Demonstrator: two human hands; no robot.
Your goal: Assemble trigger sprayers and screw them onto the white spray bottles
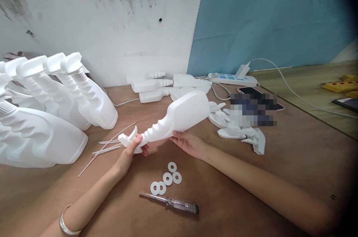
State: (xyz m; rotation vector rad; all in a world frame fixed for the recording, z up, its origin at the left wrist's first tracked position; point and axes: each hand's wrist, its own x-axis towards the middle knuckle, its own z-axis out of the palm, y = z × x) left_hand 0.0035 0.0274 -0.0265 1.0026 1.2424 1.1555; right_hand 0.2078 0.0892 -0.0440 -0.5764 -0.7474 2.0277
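A white spray bottle (pixel 190 112) is held tilted above the brown table, its base up to the right and its trigger head (pixel 127 139) to the lower left. My left hand (pixel 135 149) is closed round the trigger head and collar. My right hand (pixel 187 144) grips the bottle's body from below, with some fingers hidden behind it. Several white ring washers (pixel 167 178) lie on the table below my hands, beside a screwdriver (pixel 179 204) with a clear handle. Thin white tubes (pixel 109 149) lie to the left, partly behind my left forearm.
Several white spray bottles with heads (pixel 96 102) stand at the left. More white bottles (pixel 153 95) lie at the back. Loose white trigger heads (pixel 237 131) are piled at the right, near a phone (pixel 251 91) and a power strip (pixel 228 79) with a cable.
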